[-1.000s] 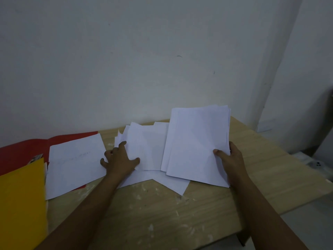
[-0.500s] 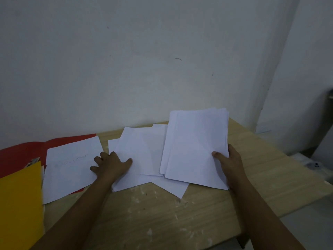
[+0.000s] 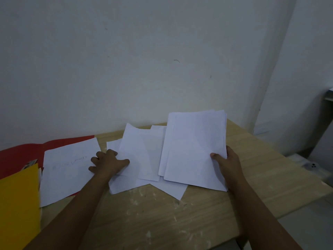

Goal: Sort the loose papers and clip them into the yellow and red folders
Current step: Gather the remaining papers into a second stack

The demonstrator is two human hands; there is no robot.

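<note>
My right hand (image 3: 228,164) grips a stack of white papers (image 3: 195,148) by its right edge, thumb on top, the stack tilted up off the table. My left hand (image 3: 108,164) pinches the left edge of a loose white sheet (image 3: 138,152) that lies on a few other spread sheets (image 3: 167,188). An open red folder (image 3: 23,156) lies at the far left with a single faintly written sheet (image 3: 68,170) on it. The yellow folder (image 3: 18,204) covers the near left corner, partly cut off by the frame.
The wooden table (image 3: 153,217) has paint flecks on its bare front part. A white wall stands right behind it. The table's right edge drops off to a floor with a small white object (image 3: 312,166).
My left hand slid left, dragging the loose sheets towards the red folder, and now pinches the top sheet's edge. The right hand's stack stayed about where it was.
</note>
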